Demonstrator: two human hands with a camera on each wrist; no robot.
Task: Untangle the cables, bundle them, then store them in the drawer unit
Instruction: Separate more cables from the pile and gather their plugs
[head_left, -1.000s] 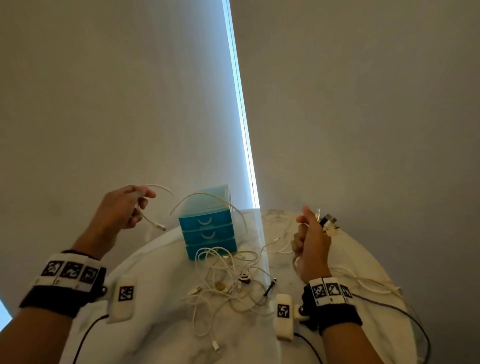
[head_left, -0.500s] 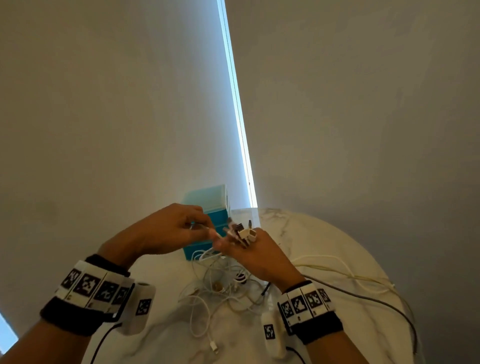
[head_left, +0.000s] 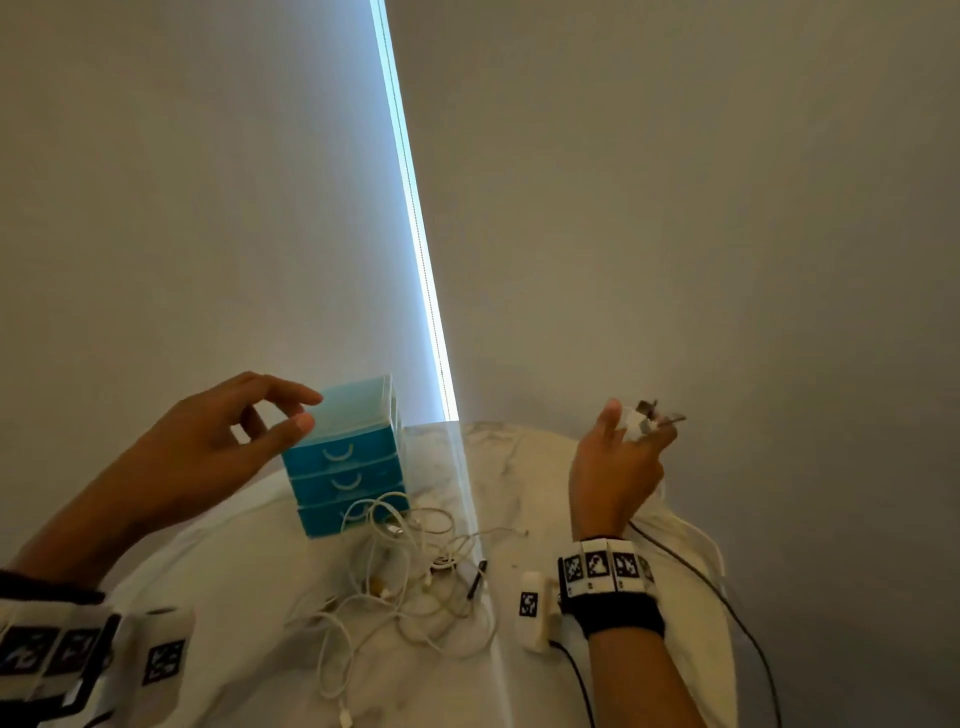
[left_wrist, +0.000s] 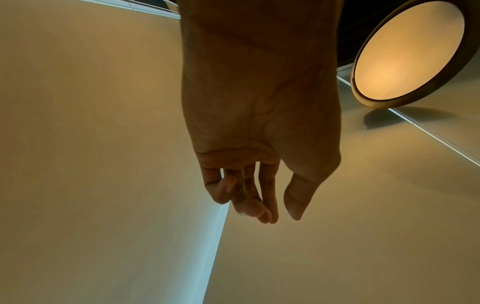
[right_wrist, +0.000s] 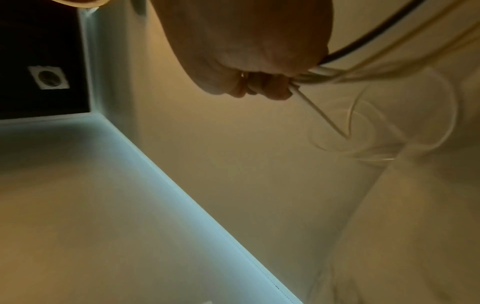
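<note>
Right grip (head_left: 618, 462) raised over the right side of the surface (head_left: 249, 561), fingers curled round a handful of cable ends (head_left: 647, 418), strands trailing from the fist (right_wrist: 259, 82). Left grip (head_left: 223, 441) empty, fingers loosely spread, up beside the top of the blue drawer unit (head_left: 348, 457). Tangled white cables (head_left: 405, 571) heaped in front of the closed drawers.
</note>
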